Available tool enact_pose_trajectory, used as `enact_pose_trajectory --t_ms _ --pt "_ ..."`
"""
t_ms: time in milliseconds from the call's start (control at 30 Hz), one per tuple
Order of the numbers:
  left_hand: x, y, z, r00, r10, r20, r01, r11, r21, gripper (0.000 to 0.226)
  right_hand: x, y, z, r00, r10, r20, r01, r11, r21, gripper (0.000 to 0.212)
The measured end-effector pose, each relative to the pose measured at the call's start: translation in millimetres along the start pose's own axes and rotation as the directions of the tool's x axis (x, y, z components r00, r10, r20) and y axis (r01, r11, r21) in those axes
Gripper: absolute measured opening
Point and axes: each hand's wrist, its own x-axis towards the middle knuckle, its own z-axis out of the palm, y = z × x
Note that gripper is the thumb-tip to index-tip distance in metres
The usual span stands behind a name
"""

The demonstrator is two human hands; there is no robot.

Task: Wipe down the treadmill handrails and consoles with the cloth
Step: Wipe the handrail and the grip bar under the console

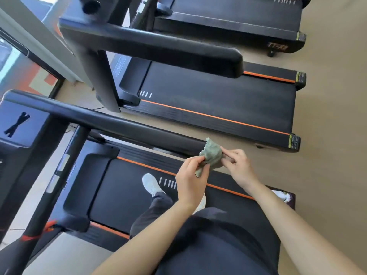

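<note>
A small grey-green cloth [212, 155] is bunched between both hands above the belt of the nearest treadmill. My left hand [191, 179] pinches its lower left part. My right hand [238, 167] pinches its right edge with fingertips. The cloth sits right at the free end of this treadmill's long black handrail [111, 121], which runs from the console [17, 126] at the left toward the hands. A second treadmill's thick black handrail [158, 46] lies farther away, above.
I stand on the nearest treadmill's belt [123, 195], one white shoe [151, 184] showing. Two more treadmills with black belts [218, 100] lie side by side beyond, on a beige floor [333, 116]. A black upright post [57, 181] rises at the left.
</note>
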Motion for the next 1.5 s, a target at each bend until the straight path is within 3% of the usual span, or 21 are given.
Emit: enact_pose_trajectory --t_ms 67,133,333,467,567,733,800,867,967,1100,1200,1367,1500 --pt "11 -8 -1 0.969 0.243 0.040 -0.246 0.959 0.138 0.034 -2 -8 -1 0.993 0.096 0.071 -0.107 0.980 0.169 0.040" --pt "27 -11 -4 0.922 0.355 0.154 -0.381 0.902 0.204 0.042 -6 -14 1 0.993 0.094 0.075 -0.110 0.958 0.263 0.042" --pt "78 -12 -16 0.846 0.362 0.391 -0.481 0.835 0.268 0.055 -14 -16 0 0.998 0.049 -0.047 -0.034 0.955 0.294 0.033" --pt "115 -19 -20 0.768 0.363 0.528 -0.530 0.822 0.206 0.032 -4 -23 0 1.000 0.006 -0.022 -0.003 0.994 0.105 0.022" --pt "148 -20 -18 0.622 0.370 0.690 -0.594 0.797 0.108 0.022 8 -30 0 0.999 0.040 0.017 -0.040 0.999 0.006 0.027" --pt "204 -11 -6 0.299 0.101 0.949 -0.550 0.831 0.085 0.031 27 -41 0 0.985 0.136 0.105 -0.120 0.982 -0.149 0.025" --pt "220 -16 -3 0.173 0.007 0.985 -0.434 0.898 0.070 0.034 35 -44 -3 0.974 0.184 0.133 -0.155 0.968 -0.199 0.029" --pt "231 -25 -5 0.093 -0.077 0.993 -0.336 0.936 0.104 0.041 42 -49 -5 0.955 0.242 0.172 -0.197 0.950 -0.242 0.038" --pt "241 -37 -12 0.003 -0.125 0.992 -0.310 0.943 0.120 0.074 54 -60 -5 0.911 0.325 0.255 -0.247 0.924 -0.292 0.040" --pt "256 -52 -20 -0.030 -0.177 0.984 -0.376 0.914 0.153 0.095 70 -82 6 0.863 0.400 0.309 -0.263 0.877 -0.402 0.048" --pt "268 -63 -30 -0.037 -0.199 0.979 -0.423 0.891 0.165 0.099 79 -97 19 0.840 0.433 0.328 -0.255 0.847 -0.467 0.038" --pt "287 -84 -68 -0.083 -0.201 0.976 -0.446 0.883 0.144 0.092 87 -124 42 0.824 0.429 0.371 -0.170 0.810 -0.561 0.047" --pt "296 -105 -97 -0.051 -0.171 0.984 -0.444 0.886 0.131 0.090 91 -136 58 0.798 0.435 0.417 -0.106 0.782 -0.614 0.054"
